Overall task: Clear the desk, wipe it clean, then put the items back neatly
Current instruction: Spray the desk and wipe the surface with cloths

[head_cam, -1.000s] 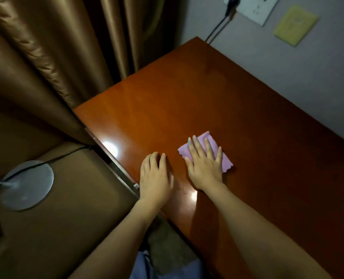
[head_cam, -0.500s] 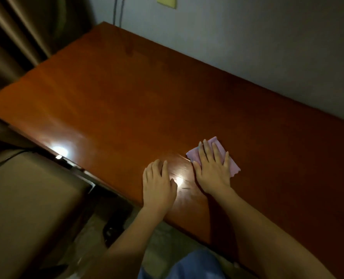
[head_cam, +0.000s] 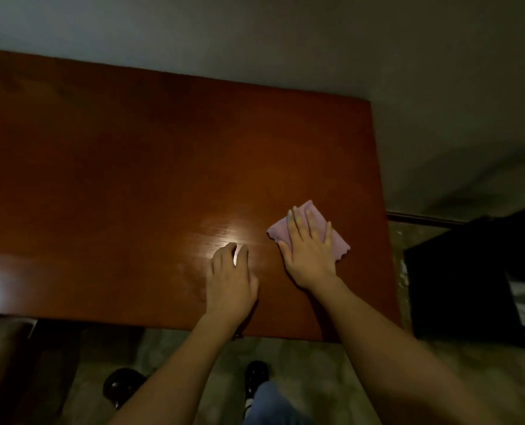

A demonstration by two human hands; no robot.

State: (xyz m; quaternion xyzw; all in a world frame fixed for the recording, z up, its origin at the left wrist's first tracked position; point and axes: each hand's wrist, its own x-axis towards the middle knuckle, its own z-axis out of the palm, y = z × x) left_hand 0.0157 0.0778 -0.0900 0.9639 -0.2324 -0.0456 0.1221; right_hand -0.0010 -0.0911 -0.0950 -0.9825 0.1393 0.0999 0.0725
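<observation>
A glossy reddish-brown desk (head_cam: 132, 179) fills most of the head view, its top bare wood with a bright glare patch just beyond the left hand (head_cam: 230, 282) and a second glare spot at the left edge of the frame. A plain grey wall (head_cam: 255, 35) runs along the far edge of the desk. The room is dim.

The pink cloth (head_cam: 312, 230) lies flat on the desk top near its right end, toward the near side. The right hand (head_cam: 308, 250) lies on it palm down, fingers straight and spread, covering most of the cloth so that only its far corner and right edge show. The left hand rests flat on the wood just left of the cloth, fingers extended and loosely together, holding nothing; it is slightly blurred.

The desk's right edge stands a little right of the cloth, and the near edge runs under both forearms. Beyond the right edge lies a strip of mottled floor (head_cam: 402, 271) and then a dark piece of furniture (head_cam: 463, 286), too shadowed to identify. Below the near edge, the floor shows a black shoe (head_cam: 255, 377), a blue trouser leg (head_cam: 270, 406) and a dark rounded object (head_cam: 123, 384) that cannot be made out. The desk's left end is cut off by the frame, and the bottom left corner is lost in shadow.
</observation>
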